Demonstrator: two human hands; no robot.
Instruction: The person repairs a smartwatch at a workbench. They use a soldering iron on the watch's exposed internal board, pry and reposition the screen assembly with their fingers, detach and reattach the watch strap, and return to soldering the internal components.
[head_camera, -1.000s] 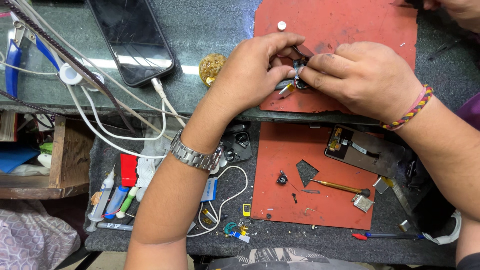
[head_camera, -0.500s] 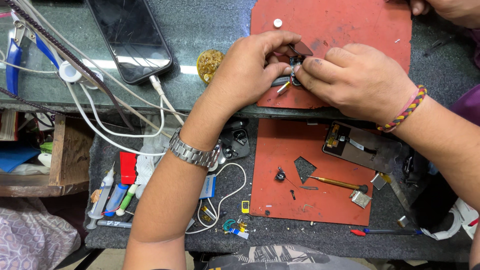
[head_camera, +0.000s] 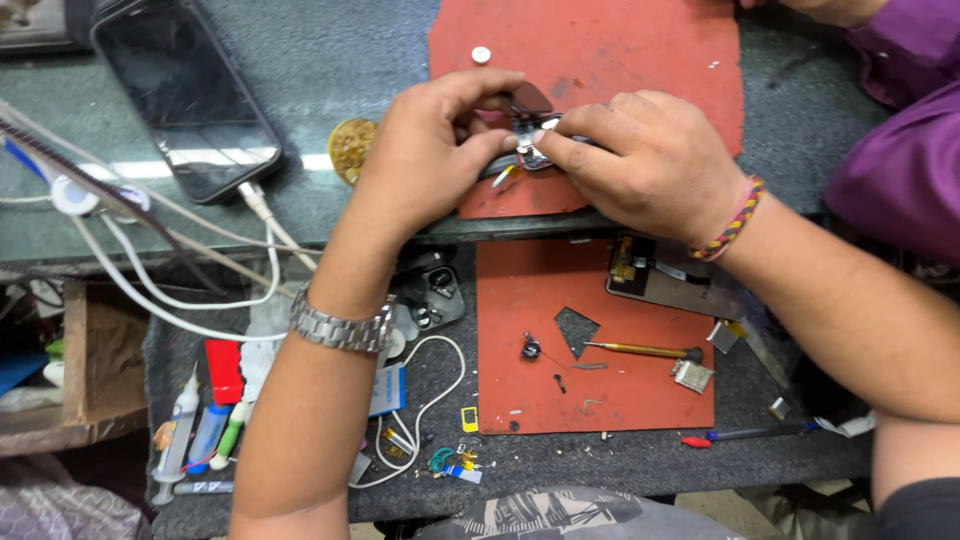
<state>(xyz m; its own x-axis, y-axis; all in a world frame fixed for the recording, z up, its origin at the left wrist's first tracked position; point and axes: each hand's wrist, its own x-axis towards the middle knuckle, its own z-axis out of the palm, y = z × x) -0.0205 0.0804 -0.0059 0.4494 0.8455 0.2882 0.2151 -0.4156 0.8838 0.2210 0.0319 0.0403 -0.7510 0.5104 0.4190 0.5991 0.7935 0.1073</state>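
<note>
Head-cam view down onto a cluttered repair worktop (head_camera: 300, 60). Both hands meet at the near edge of an upper red mat (head_camera: 620, 50). Left hand (head_camera: 425, 150), metal watch on the wrist, is closed in a pinch on a small dark electronic part (head_camera: 528, 125). Right hand (head_camera: 650, 160), braided band on the wrist, pinches the same part from the other side, fingertips touching it. Compared w/ half a sec ago, the hands sit in much the same spot and grip; the part stays between them above the mat edge, so the fiddly work on it looks ongoing, not finished.

A black phone (head_camera: 185, 100) lies upper left w/ a white cable (head_camera: 265, 225) plugged in. A lower red mat (head_camera: 590, 330) holds a gold-handled screwdriver (head_camera: 640, 350), tiny screws and a phone board (head_camera: 665, 280).

Containers: a small round tin (head_camera: 350, 148) left of the hands, contents unclear, brassy. A wooden box (head_camera: 100, 360) at far left; inside can't be made out. Syringe and tubes (head_camera: 195, 435) lie loose beside it.
</note>
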